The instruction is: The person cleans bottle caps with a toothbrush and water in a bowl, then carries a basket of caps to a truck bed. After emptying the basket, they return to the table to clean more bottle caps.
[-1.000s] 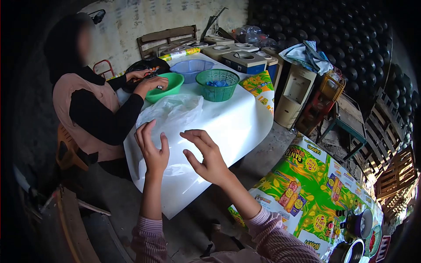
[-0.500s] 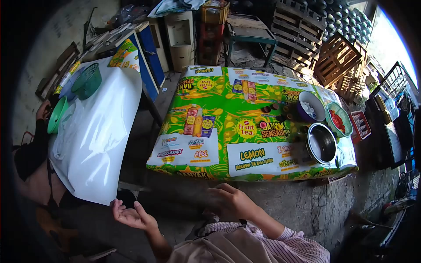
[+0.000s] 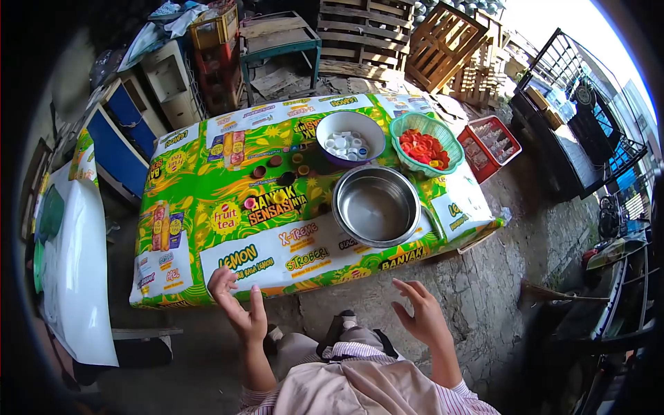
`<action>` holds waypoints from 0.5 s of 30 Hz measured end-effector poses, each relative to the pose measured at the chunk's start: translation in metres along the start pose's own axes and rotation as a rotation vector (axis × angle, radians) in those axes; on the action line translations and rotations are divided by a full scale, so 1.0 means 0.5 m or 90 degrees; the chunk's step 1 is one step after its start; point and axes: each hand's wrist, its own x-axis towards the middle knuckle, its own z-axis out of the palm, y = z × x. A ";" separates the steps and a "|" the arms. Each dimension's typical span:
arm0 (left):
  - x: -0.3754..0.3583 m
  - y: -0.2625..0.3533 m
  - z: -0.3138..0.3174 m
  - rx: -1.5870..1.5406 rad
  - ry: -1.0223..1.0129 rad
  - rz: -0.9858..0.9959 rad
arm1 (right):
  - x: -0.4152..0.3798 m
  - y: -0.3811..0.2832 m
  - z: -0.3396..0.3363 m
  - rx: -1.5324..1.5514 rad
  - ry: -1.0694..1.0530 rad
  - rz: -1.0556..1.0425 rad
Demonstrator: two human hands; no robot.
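My left hand (image 3: 238, 304) is raised at the table's front edge, palm up, with its fingers apart and nothing in it. My right hand (image 3: 422, 315) hovers in front of the same edge, fingers spread and holding nothing. Nearest to it on the table is a steel bowl (image 3: 377, 207) with no contents visible. Behind that stand a white bowl with a purple outside (image 3: 351, 120) holding white bottle caps (image 3: 346, 145) and a green plastic basket (image 3: 453, 142) holding red caps (image 3: 418, 147). Several loose caps, among them a brown cap (image 3: 259, 171) and a pink cap (image 3: 250, 203), lie left of the bowls.
A green printed sheet (image 3: 187, 207) covers the table. At its right stands a red crate (image 3: 501, 162) of small bottles. A white-covered table (image 3: 76, 277) is at far left. Wooden pallets (image 3: 366, 34) and a teal-framed table (image 3: 280, 45) stand behind; a dark metal rack (image 3: 574, 131) is at right.
My view has turned right towards the bowls. Both hands have come up near the table's front edge and now sit farther apart. The other person at the left has left the view.
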 end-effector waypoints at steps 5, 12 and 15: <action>-0.008 0.011 0.098 0.058 -0.108 -0.086 | 0.076 0.210 -0.050 0.041 0.168 0.140; 0.043 -0.143 0.196 0.136 -0.225 -0.167 | 0.227 0.390 0.005 -0.146 0.287 0.168; 0.080 -0.174 0.277 0.181 -0.255 -0.108 | 0.263 0.416 0.022 -0.172 0.263 0.251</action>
